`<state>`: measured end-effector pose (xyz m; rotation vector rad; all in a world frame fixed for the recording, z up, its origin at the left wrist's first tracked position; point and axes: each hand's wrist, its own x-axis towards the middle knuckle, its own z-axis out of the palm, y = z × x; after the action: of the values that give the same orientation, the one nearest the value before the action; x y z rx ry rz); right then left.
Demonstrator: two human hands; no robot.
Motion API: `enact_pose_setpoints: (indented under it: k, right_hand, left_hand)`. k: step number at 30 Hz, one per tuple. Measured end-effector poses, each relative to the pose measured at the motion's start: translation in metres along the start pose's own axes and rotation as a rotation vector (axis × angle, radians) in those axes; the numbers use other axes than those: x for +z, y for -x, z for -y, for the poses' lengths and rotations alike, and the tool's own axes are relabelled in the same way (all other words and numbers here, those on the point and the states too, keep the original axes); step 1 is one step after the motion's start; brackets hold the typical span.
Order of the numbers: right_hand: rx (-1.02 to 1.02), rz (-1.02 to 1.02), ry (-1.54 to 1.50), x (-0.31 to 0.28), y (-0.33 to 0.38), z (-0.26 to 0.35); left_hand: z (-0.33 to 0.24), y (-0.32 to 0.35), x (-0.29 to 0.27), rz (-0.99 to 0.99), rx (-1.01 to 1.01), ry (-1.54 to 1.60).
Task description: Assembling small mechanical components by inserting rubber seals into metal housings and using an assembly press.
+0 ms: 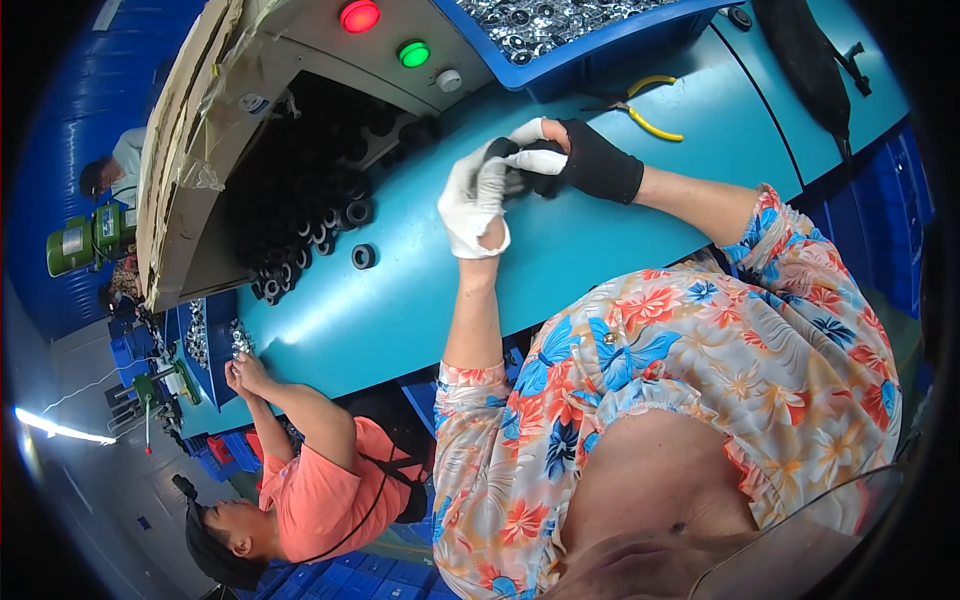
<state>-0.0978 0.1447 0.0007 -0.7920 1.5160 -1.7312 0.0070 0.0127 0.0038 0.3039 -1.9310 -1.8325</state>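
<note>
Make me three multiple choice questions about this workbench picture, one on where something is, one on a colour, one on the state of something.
1. Where do the yellow-handled pliers lie?
A. on the teal table beyond the hands
B. in the blue bin
C. on the floor

2. What colour is the glove on the right hand?
A. white
B. black
C. orange

3. How does the left hand stand?
A. flat on the table, empty
B. raised, closed around a small dark part with the right hand
C. hanging under the table

Answers: 1 A, the pliers rest on the table near the bin. 2 B, that glove is black; the left one is white. 3 B, both hands meet on the dark part above the table.
</note>
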Motion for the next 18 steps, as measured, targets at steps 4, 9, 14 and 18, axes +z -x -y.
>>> enact_pose_setpoints:
  k: [4, 9, 14, 18]
  right_hand:
    - [-0.129, 0.032, 0.173, 0.000, -0.001, 0.002]
    - [0.036, 0.044, 0.096, 0.000, 0.002, 0.009]
    - [0.108, 0.044, 0.036, 0.001, 0.005, 0.013]
    - [0.069, 0.039, 0.046, 0.002, 0.003, 0.011]
  left_hand:
    - [-0.005, 0.001, -0.004, -0.009, -0.286, 0.286]
    - [0.002, 0.000, -0.007, 0.035, -0.407, 0.492]
    - [0.002, 0.002, -0.006, 0.023, -0.441, 0.547]
    - [0.002, 0.001, -0.006, 0.015, -0.448, 0.545]
